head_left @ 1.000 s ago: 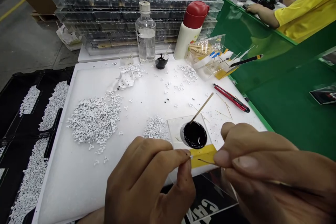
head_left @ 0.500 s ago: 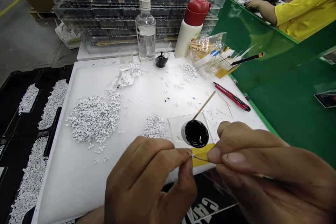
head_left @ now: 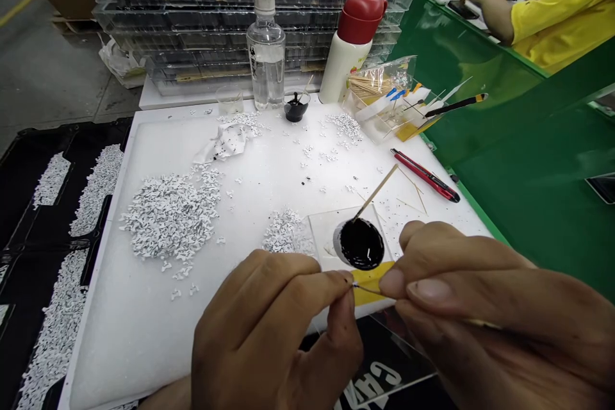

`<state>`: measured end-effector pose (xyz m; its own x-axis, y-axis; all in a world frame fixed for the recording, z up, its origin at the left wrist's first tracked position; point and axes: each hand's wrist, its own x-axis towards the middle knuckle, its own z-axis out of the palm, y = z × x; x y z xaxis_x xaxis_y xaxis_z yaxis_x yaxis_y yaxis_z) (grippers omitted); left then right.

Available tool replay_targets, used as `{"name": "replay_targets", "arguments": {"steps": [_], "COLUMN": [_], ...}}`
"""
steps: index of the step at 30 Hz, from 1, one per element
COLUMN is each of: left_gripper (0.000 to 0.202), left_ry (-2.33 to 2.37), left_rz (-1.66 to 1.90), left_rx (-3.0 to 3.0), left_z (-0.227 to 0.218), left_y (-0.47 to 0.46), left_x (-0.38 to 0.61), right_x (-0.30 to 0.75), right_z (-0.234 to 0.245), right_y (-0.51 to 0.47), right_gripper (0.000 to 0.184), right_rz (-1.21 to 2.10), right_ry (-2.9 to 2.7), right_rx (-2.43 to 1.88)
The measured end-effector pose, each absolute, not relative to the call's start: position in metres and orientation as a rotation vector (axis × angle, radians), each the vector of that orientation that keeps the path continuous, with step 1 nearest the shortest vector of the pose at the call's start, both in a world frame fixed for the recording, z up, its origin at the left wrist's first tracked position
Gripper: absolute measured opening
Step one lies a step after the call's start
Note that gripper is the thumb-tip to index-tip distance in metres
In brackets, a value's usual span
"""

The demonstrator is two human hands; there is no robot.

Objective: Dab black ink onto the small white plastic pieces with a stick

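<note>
My left hand [head_left: 273, 327] pinches a tiny white piece [head_left: 354, 284] between thumb and forefinger; most of it is hidden by the fingertips. In my right hand [head_left: 500, 307] is a thin wooden stick [head_left: 369, 289], gripped like a pen, its dark tip at the white piece. Just beyond the fingers stands a small cup of glossy black paint [head_left: 362, 245] on a clear plate [head_left: 321, 225], with another stick [head_left: 377, 191] leaning in it. Yellow tape [head_left: 369, 280] lies in front of the cup. A small pile of white pieces [head_left: 285, 230] is left of it.
A large heap of white pieces [head_left: 170, 218] covers the board's left. A red utility knife [head_left: 425, 175] lies right. Behind stand a clear bottle [head_left: 267, 67], a red-capped flask [head_left: 353, 45], a small black-filled cup [head_left: 295, 109] and stacked trays [head_left: 158, 19]. A co-worker's yellow sleeve [head_left: 557, 13] shows beyond the green partition.
Both hands hold nearly the same pose, with the stick's tip still at the white piece. The view has shifted slightly. The co-worker's hand has moved at the back right.
</note>
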<state>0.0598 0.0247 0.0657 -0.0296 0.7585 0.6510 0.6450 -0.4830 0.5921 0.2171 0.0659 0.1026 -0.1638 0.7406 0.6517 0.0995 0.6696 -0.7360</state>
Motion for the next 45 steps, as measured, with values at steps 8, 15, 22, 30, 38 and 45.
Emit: {"name": "replay_targets", "arguments": {"steps": [8, 15, 22, 30, 38, 45], "left_gripper": [0.013, 0.019, 0.014, 0.009, 0.015, 0.016], "left_ry": [1.577, 1.602, 1.604, 1.56, 1.594, 1.63], "left_rz": [1.462, 1.412, 1.425, 1.523, 1.365, 1.36], "left_rx": [2.078, 2.01, 2.013, 2.066, 2.068, 2.033], "left_z": [0.074, 0.077, 0.079, 0.069, 0.08, 0.083], "left_y": [0.023, 0.018, 0.019, 0.025, 0.021, 0.02], "left_x": [0.061, 0.062, 0.061, 0.059, 0.057, 0.059], "right_x": [0.216, 0.214, 0.213, 0.217, 0.239, 0.234], "right_z": [0.105, 0.103, 0.107, 0.088, 0.081, 0.097], "right_y": [0.068, 0.065, 0.067, 0.059, 0.062, 0.082], "right_gripper": [0.008, 0.006, 0.006, 0.014, 0.013, 0.034], "right_rz": [0.647, 0.61, 0.593, 0.539, 0.594, 0.669], "right_ry": [-1.653, -1.65, -1.643, -1.584, -1.697, -1.789], "right_rx": [-0.691, -0.727, -0.744, -0.827, -0.98, -0.743]}}
